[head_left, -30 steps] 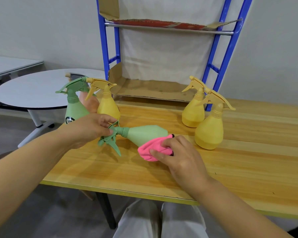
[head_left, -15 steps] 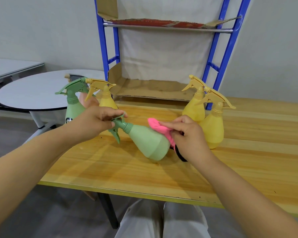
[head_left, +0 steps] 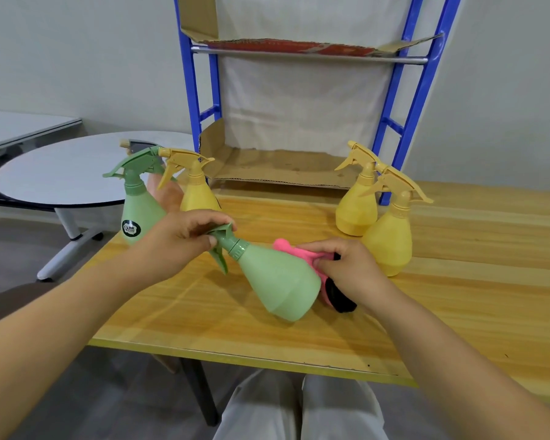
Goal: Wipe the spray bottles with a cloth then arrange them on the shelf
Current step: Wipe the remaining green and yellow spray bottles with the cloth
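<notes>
My left hand [head_left: 180,241] grips the trigger head of a light green spray bottle [head_left: 275,277], which is tilted with its base toward me above the wooden table [head_left: 458,296]. My right hand [head_left: 346,265] holds a pink cloth [head_left: 291,249] against the bottle's right side. A second green bottle [head_left: 138,201] and a yellow bottle [head_left: 194,188] stand at the table's left back. Two more yellow bottles [head_left: 358,201] [head_left: 389,236] stand at the right. The blue metal shelf [head_left: 416,90] rises behind, its lower level lined with cardboard [head_left: 283,169].
A round white table [head_left: 61,176] stands to the left of the wooden table. A dark object [head_left: 338,296] shows under my right wrist. An upper shelf level [head_left: 299,49] also carries cardboard. My knees are below the table's front edge.
The held green bottle swung from lying sideways to base-toward-me. My right hand moved the pink cloth from the bottle's base up to its right side.
</notes>
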`<state>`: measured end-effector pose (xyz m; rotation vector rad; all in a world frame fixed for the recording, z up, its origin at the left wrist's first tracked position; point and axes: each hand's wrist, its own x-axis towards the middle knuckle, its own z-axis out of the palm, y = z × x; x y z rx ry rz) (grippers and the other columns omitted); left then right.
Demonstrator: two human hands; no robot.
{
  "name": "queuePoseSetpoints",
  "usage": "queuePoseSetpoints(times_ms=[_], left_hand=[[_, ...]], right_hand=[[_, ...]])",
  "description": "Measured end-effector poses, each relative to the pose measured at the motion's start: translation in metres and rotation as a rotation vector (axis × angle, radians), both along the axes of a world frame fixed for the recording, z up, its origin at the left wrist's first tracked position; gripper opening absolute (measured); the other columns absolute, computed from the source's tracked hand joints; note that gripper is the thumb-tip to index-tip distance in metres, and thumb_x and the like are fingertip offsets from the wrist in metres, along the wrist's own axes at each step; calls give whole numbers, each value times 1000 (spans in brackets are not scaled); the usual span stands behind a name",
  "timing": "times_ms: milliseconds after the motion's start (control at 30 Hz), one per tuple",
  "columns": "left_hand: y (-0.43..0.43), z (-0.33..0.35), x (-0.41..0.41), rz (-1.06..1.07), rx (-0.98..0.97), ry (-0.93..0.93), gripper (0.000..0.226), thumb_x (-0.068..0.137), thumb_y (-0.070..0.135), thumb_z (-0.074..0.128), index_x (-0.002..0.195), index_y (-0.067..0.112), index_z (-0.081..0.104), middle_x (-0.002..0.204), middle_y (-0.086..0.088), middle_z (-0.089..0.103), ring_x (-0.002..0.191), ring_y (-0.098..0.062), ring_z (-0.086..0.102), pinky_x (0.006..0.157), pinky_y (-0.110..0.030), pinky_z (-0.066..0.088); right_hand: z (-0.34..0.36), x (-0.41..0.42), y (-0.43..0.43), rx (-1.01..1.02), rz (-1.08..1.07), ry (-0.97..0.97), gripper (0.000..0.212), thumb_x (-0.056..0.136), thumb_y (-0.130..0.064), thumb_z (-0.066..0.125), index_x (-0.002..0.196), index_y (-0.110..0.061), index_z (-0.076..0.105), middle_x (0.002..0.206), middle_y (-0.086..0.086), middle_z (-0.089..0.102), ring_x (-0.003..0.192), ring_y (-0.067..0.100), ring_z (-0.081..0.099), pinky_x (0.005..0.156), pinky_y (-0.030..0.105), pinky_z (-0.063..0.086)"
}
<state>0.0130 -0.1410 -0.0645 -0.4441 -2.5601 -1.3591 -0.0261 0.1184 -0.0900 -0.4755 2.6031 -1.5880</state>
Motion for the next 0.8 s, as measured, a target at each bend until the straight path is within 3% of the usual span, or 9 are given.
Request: queuePoseSetpoints(times_ms=[133, 200, 267, 300, 367, 467, 567, 700, 800], left_hand=[[-5, -4, 3, 82, 181, -154, 45, 89, -11, 47, 101, 27, 67, 83, 13, 70, 78, 0, 64, 70, -19, 50], [-8, -2, 2, 141, 281, -235, 40, 91, -8, 45, 104, 24, 65, 79, 3, 69, 72, -6, 64, 68, -26, 46], [-10, 1, 0, 169, 374, -328, 36, 92, -5, 43, 106, 21, 65, 84, -6, 67, 74, -13, 64, 72, -31, 45], [-10, 2, -1, 170, 411, -369, 34, 93, -4, 43, 106, 18, 65, 87, -9, 65, 76, -16, 62, 75, -34, 44], [-7, 5, -3, 183, 479, -442, 29, 93, -3, 42, 106, 11, 64, 86, -14, 63, 74, -19, 61, 72, -33, 46], [-1, 6, -3, 249, 583, -557, 20, 92, -3, 44, 100, 0, 62, 83, -15, 65, 60, -14, 66, 53, -24, 55], [3, 5, -2, 293, 691, -647, 16, 93, -3, 43, 98, -7, 58, 85, -17, 64, 62, -17, 67, 49, -24, 57], [11, 4, 2, 298, 874, -753, 15, 94, -2, 41, 92, -8, 55, 70, -18, 68, 52, -19, 68, 44, -26, 56], [11, 7, 2, 312, 968, -763, 13, 93, -1, 44, 90, -5, 55, 63, -15, 70, 52, -20, 69, 45, -27, 56]], right_hand=[[6, 7, 6, -220, -95, -75, 41, 85, 6, 56, 89, -30, 74, 101, -8, 70, 100, 11, 62, 84, 27, 50], [12, 11, 7, -422, -141, -156, 37, 85, 8, 56, 91, -25, 74, 98, 1, 70, 87, 16, 68, 72, 33, 57], [19, 17, 5, -615, -156, -199, 32, 85, 8, 56, 95, -17, 72, 94, 7, 71, 73, 15, 70, 56, 26, 56], [22, 18, 3, -648, -171, -171, 30, 85, 7, 57, 95, -18, 71, 92, 5, 72, 74, 15, 71, 56, 25, 55], [25, 20, -2, -669, -193, -74, 32, 85, 4, 58, 96, -23, 72, 91, -2, 73, 82, 14, 70, 67, 27, 57], [29, 20, -10, -650, -202, 35, 39, 86, 4, 57, 94, -32, 71, 90, -11, 73, 85, 7, 68, 78, 30, 57], [30, 22, -14, -520, -136, 166, 46, 82, 6, 58, 96, -36, 72, 101, -6, 70, 97, 12, 64, 89, 39, 52], [25, 36, -22, -299, -43, 291, 42, 80, 7, 61, 96, -30, 72, 98, -3, 63, 92, -1, 57, 81, 11, 42], [17, 43, -24, -326, -62, 325, 40, 81, 8, 61, 94, -28, 73, 91, -3, 60, 86, -1, 56, 76, 8, 42]])
